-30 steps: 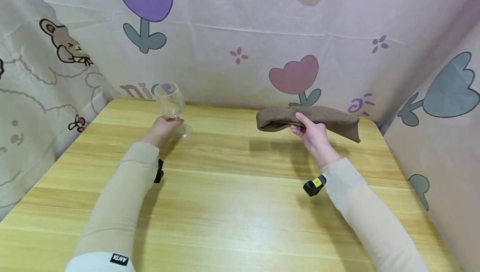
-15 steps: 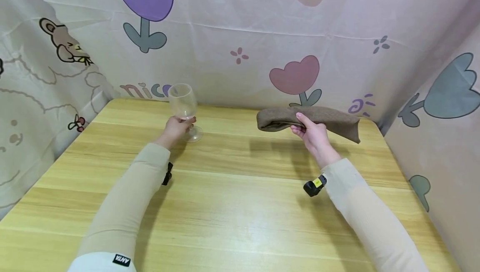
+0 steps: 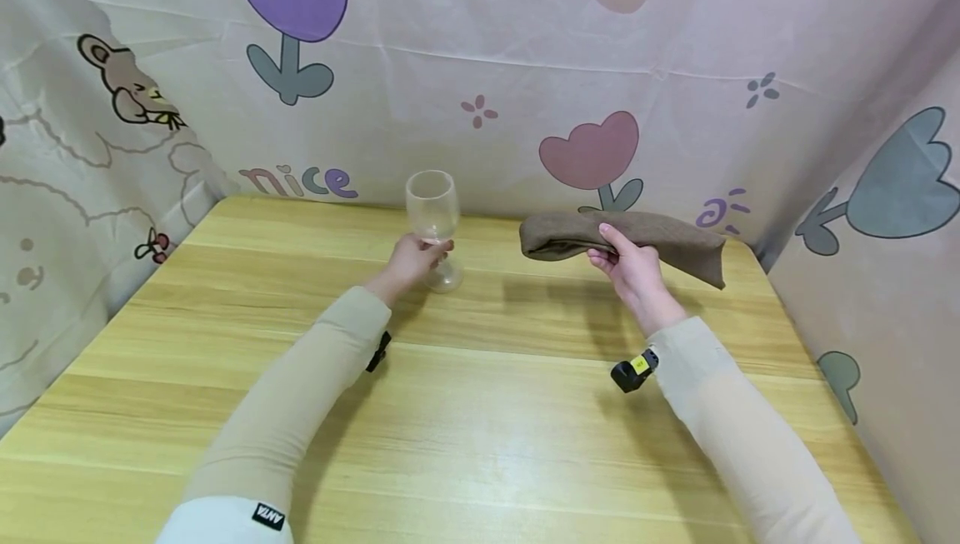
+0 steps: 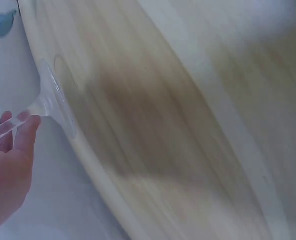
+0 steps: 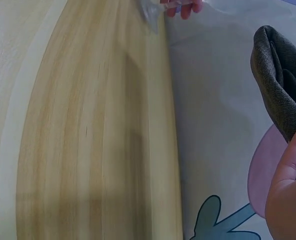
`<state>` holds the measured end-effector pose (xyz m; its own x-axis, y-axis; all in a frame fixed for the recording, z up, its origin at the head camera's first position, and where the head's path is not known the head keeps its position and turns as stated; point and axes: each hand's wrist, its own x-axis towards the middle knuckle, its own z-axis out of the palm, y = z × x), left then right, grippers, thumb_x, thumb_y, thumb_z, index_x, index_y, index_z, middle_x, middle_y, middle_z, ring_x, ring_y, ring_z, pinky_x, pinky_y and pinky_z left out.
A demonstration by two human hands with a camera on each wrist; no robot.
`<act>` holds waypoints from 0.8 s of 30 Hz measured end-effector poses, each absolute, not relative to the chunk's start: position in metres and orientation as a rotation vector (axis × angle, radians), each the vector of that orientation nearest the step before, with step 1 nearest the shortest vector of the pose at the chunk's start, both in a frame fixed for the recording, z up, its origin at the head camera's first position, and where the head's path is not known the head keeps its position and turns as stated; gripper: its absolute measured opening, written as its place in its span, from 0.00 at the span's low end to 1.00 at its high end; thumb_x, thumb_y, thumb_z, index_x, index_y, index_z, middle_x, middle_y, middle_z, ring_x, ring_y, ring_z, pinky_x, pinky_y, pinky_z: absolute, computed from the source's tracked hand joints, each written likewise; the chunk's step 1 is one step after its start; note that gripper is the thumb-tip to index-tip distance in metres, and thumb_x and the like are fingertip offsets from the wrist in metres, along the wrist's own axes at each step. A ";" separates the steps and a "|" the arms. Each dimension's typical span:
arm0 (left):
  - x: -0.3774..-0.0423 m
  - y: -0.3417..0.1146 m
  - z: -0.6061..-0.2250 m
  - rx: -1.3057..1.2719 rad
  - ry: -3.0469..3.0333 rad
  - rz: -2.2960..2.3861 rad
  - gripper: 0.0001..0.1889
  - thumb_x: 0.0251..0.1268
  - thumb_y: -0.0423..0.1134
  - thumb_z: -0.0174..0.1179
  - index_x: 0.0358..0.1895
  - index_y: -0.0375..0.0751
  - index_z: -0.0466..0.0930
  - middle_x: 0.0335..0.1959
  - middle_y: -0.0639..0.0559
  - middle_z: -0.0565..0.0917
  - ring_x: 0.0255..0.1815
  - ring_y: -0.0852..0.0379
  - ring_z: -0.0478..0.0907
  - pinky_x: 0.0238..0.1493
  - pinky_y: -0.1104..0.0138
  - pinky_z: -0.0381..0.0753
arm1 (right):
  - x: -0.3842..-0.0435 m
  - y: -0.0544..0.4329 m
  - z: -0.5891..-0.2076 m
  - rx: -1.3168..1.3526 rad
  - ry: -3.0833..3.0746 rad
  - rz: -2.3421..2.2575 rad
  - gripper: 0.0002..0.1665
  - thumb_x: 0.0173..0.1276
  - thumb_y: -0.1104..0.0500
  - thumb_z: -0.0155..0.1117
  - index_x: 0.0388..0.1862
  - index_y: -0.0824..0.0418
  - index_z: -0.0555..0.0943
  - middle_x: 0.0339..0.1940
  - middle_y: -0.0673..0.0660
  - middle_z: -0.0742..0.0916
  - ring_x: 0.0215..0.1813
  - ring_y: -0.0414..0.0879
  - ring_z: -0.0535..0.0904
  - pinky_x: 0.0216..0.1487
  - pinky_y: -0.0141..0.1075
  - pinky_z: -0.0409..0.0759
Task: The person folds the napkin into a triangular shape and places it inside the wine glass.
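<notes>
My left hand (image 3: 408, 264) grips a clear wine glass (image 3: 433, 204) by its stem, bowl upward, left of the table's middle. In the left wrist view the fingers wrap the stem, and the round foot (image 4: 55, 100) sticks out beyond them. To the right, my right hand (image 3: 632, 273) pinches a folded brown cloth (image 3: 562, 236) between thumb and fingers. The cloth is held above the table, its loose corner hanging at the right. In the right wrist view the thumb lies on the cloth (image 5: 278, 80), while the glass foot and left fingertips show at the top.
Both hands are over the far half of a light wooden table (image 3: 465, 427). A printed curtain (image 3: 465, 44) hangs right behind its back edge and along both sides. Each wrist carries a small black camera, the right one (image 3: 632, 371) with a yellow label.
My left hand has carried the wine glass rightward, closer to the cloth. The right hand and the cloth have stayed almost in place, with a very slight shift right.
</notes>
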<state>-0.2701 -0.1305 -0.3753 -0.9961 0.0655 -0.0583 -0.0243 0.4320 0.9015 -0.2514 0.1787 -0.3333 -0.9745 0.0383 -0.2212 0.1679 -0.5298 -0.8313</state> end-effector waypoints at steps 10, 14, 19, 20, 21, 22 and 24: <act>-0.274 -0.080 -0.380 0.187 2.563 1.594 0.14 0.68 0.38 0.53 0.46 0.29 0.80 0.44 0.33 0.82 0.38 0.52 0.77 0.37 0.72 0.74 | -0.251 0.187 -0.331 0.338 1.461 -2.711 0.09 0.64 0.63 0.62 0.26 0.64 0.73 0.14 0.55 0.83 0.16 0.42 0.81 0.24 0.28 0.79; -0.274 -0.068 -0.384 0.212 2.571 1.547 0.14 0.67 0.39 0.54 0.45 0.30 0.82 0.42 0.35 0.83 0.39 0.51 0.78 0.40 0.70 0.75 | -0.250 0.193 -0.328 0.359 1.446 -2.727 0.10 0.62 0.63 0.63 0.26 0.64 0.73 0.15 0.55 0.82 0.17 0.42 0.80 0.25 0.28 0.80; -0.275 -0.059 -0.388 0.230 2.580 1.511 0.15 0.67 0.41 0.56 0.44 0.31 0.83 0.40 0.37 0.84 0.37 0.56 0.77 0.39 0.71 0.75 | -0.250 0.200 -0.323 0.358 1.403 -2.764 0.10 0.62 0.64 0.64 0.27 0.65 0.72 0.15 0.55 0.81 0.17 0.43 0.80 0.25 0.29 0.79; -0.276 -0.058 -0.388 0.237 2.577 1.512 0.15 0.67 0.41 0.55 0.44 0.31 0.83 0.41 0.37 0.84 0.37 0.56 0.77 0.39 0.71 0.75 | -0.250 0.202 -0.322 0.363 1.395 -2.772 0.10 0.61 0.64 0.65 0.28 0.65 0.71 0.15 0.55 0.81 0.17 0.43 0.80 0.25 0.29 0.79; -0.276 -0.057 -0.388 0.244 2.576 1.510 0.15 0.67 0.41 0.55 0.45 0.31 0.83 0.41 0.37 0.84 0.37 0.56 0.77 0.40 0.71 0.75 | -0.250 0.203 -0.321 0.364 1.383 -2.785 0.11 0.61 0.64 0.65 0.29 0.65 0.71 0.15 0.55 0.80 0.16 0.43 0.79 0.25 0.29 0.79; -0.276 -0.056 -0.388 0.250 2.571 1.511 0.15 0.67 0.40 0.55 0.45 0.31 0.82 0.42 0.37 0.84 0.37 0.56 0.77 0.40 0.71 0.75 | -0.250 0.205 -0.319 0.361 1.371 -2.797 0.11 0.61 0.64 0.65 0.30 0.65 0.70 0.16 0.55 0.80 0.16 0.44 0.79 0.24 0.29 0.79; -0.276 -0.054 -0.388 0.259 2.559 1.516 0.15 0.68 0.40 0.54 0.46 0.31 0.82 0.44 0.38 0.84 0.39 0.55 0.78 0.43 0.69 0.76 | -0.250 0.208 -0.317 0.353 1.346 -2.819 0.12 0.61 0.65 0.64 0.31 0.65 0.69 0.17 0.55 0.80 0.16 0.44 0.79 0.24 0.30 0.79</act>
<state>-0.2764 -0.0536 -0.3876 -0.9728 0.2269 -0.0458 0.0688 0.4724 0.8787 -0.2497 0.2081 -0.3166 -0.9748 0.0979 -0.2003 0.0942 -0.6335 -0.7680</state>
